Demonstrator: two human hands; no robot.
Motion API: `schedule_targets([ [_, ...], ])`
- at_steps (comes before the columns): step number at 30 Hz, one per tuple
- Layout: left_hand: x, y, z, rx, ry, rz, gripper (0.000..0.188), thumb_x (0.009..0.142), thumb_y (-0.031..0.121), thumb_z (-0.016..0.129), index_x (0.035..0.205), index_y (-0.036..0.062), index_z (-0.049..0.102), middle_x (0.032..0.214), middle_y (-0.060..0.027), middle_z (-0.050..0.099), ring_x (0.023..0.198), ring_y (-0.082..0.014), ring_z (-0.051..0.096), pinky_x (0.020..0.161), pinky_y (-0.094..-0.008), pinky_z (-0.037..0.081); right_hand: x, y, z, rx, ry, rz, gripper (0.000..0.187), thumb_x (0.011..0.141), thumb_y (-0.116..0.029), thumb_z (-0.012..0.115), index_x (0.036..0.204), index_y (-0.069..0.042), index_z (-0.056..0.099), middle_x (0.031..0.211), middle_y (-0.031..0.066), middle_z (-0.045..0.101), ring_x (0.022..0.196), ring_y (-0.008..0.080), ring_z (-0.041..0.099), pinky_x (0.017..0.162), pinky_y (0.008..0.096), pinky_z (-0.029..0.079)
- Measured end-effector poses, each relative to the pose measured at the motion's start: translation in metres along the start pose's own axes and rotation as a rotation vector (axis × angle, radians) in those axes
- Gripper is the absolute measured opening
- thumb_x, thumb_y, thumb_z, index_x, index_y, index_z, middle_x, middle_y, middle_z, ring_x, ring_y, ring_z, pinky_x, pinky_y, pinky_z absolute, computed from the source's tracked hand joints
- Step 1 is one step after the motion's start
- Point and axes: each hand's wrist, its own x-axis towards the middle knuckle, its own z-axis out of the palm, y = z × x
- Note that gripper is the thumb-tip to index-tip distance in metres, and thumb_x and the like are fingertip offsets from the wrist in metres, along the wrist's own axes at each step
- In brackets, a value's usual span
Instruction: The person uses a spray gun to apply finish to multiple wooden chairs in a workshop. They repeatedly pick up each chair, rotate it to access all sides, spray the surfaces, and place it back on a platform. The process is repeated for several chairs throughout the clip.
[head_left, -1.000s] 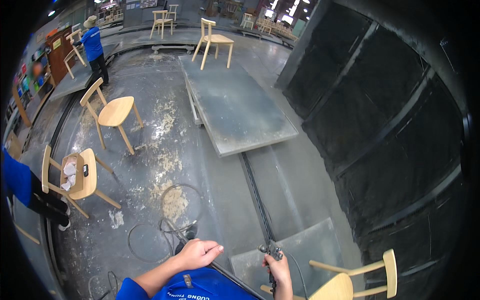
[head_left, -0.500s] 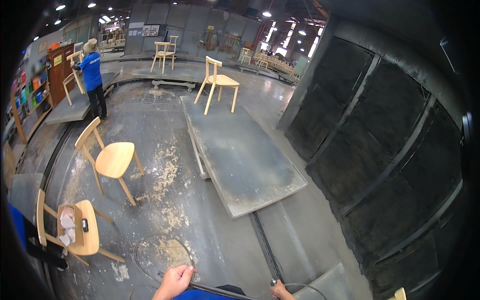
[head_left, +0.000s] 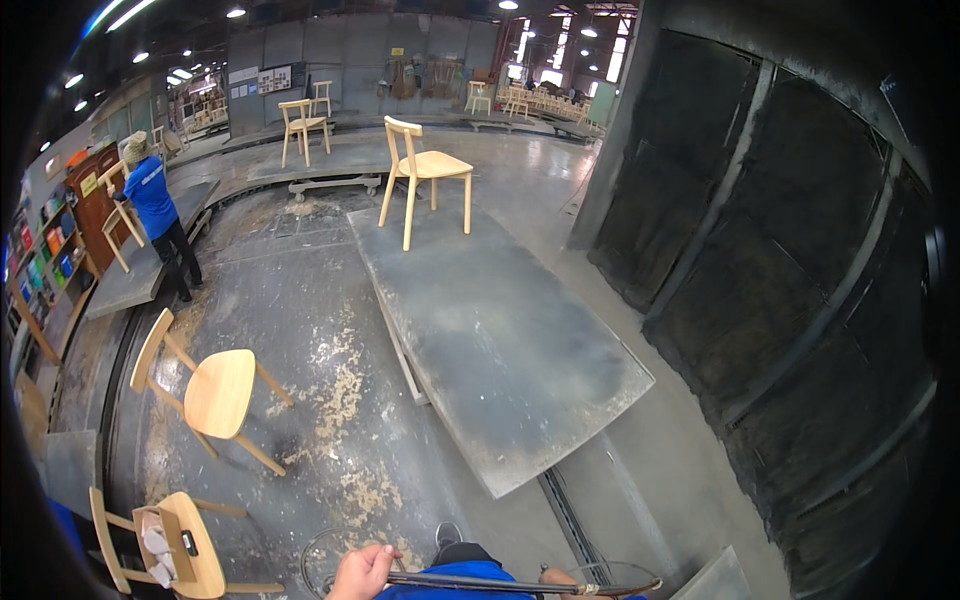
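Observation:
At the lower edge my left hand [head_left: 362, 572] is closed around a dark hose [head_left: 470, 580], thumb on top. The hose stretches to the right across my blue clothing, and a thin loop of it hangs beside the left hand. My right hand [head_left: 558, 577] sits partly behind the hose, its fingers curled and mostly hidden; what it grips cannot be made out. Another thin loop curves out to its right. Ahead, a pale wooden chair [head_left: 425, 165] stands upright on the far end of a grey flat platform [head_left: 500, 350].
Left on the floor stand a wooden chair [head_left: 220, 393] and another chair [head_left: 205, 560] bearing a cardboard box [head_left: 182, 535]. A person in a blue shirt [head_left: 152, 200] handles a chair at the far left. A dark wall [head_left: 770, 270] rises at right; a floor rail [head_left: 572, 515] runs below the platform.
My view has shifted, so the platform and left chairs appear lower. The hose has come up across my front, now passing before my right hand. My shoe has come into view.

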Motion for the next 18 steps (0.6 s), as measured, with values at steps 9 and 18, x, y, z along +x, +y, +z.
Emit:
schedule_targets([
  [9, 0.14, 0.039, -0.045, -0.028, 0.201, -0.187, 0.036, 0.105, 0.028, 0.052, 0.099, -0.0004, 0.073, 0.089, -0.0181, 0.074, 0.085, -0.0279, 0.072, 0.079, -0.0382, 0.054, 0.025, -0.169, -0.313, 0.308, 0.045, 0.107, 0.048, 0.103, -0.036, 0.056, 0.09, 0.009, 0.068, 0.074, 0.015, 0.068, 0.06, 0.0242, 0.068, 0.05, 0.0378, 0.056],
  [18, 0.273, -0.008, -0.149, -0.087, 0.296, -0.131, 0.039, 0.105, 0.031, 0.051, 0.097, -0.0004, 0.072, 0.091, -0.0228, 0.071, 0.089, -0.0373, 0.069, 0.081, -0.0421, 0.053, 0.095, -0.327, -0.447, 0.039, 0.259, 0.009, 0.041, 0.092, -0.036, 0.06, 0.071, -0.002, 0.069, 0.064, 0.0102, 0.067, 0.057, 0.0224, 0.067, 0.06, 0.0383, 0.054],
])
